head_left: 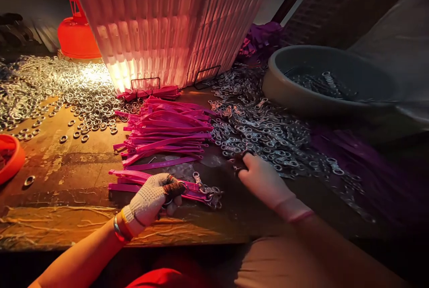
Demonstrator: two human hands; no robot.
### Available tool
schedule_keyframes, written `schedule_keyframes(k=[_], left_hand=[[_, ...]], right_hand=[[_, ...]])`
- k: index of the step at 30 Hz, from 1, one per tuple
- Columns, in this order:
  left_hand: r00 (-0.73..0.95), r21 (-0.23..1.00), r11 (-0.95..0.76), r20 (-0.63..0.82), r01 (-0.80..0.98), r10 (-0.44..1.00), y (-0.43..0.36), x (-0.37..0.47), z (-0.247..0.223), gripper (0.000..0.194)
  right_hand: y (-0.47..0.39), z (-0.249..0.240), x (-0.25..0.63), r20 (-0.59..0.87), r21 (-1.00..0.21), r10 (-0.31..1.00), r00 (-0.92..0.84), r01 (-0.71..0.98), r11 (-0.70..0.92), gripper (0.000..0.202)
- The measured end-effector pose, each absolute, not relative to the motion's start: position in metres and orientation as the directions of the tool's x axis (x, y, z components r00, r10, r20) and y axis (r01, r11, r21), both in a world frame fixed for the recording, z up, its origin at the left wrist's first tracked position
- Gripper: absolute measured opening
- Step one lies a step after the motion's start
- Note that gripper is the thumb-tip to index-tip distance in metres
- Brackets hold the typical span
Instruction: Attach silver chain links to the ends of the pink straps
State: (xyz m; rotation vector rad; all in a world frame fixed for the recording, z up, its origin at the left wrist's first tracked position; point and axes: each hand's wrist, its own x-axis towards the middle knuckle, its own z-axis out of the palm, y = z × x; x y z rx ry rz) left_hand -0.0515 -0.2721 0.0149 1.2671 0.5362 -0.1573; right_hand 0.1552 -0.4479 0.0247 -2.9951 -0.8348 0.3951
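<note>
My left hand (154, 198), in a white dotted glove with dark-wrapped fingertips, is closed in a pinch, and part of a metal ring (182, 185) shows at its fingers. Under and beside it lie a few pink straps (125, 187). Metal snap hooks (212, 196) sit at the right ends of those straps. My right hand (257, 173), gloved and with dark fingertips, reaches to the near edge of a heap of metal snap hooks (268, 134). Its fingers are bent together; what they hold, if anything, is too dark to make out.
A larger stack of pink straps (167, 131) lies mid-table. Loose metal rings (90, 100) are heaped at left, near a red lamp (78, 35). A tall ribbed plastic crate (150, 24) stands behind. At right is a grey basin (301, 93); a red bowl (16, 158) is at far left.
</note>
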Motion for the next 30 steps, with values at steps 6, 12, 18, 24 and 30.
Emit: schedule_keyframes(k=[6, 12, 18, 24, 30], left_hand=[[0.867, 0.846, 0.377, -0.466, 0.378, 0.176, -0.285, -0.04, 0.014, 0.04], [0.905, 0.863, 0.398, -0.398, 0.313, 0.151, -0.296, -0.029, 0.003, 0.038], [0.895, 0.776, 0.552, -0.432, 0.304, 0.114, -0.296, -0.016, 0.003, 0.033], [0.869, 0.792, 0.577, -0.416, 0.201, 0.268, -0.296, 0.019, 0.005, 0.034], [0.922, 0.956, -0.226, -0.092, 0.188, 0.375, -0.278, 0.071, 0.011, 0.015]], right_hand=[[-0.439, 0.035, 0.113, -0.255, -0.424, 0.682, 0.686, 0.555, -0.716, 0.029], [-0.427, 0.039, 0.078, -0.153, -0.664, 0.848, 0.507, 0.583, -0.468, 0.019], [-0.415, 0.064, 0.076, -0.232, -0.367, 0.822, 0.519, 0.736, -0.569, 0.005], [-0.408, 0.067, 0.08, -0.235, -0.222, 0.783, 0.576, 0.752, -0.621, 0.017], [-0.425, 0.055, 0.135, -0.31, -0.41, 0.634, 0.709, 0.502, -0.762, 0.017]])
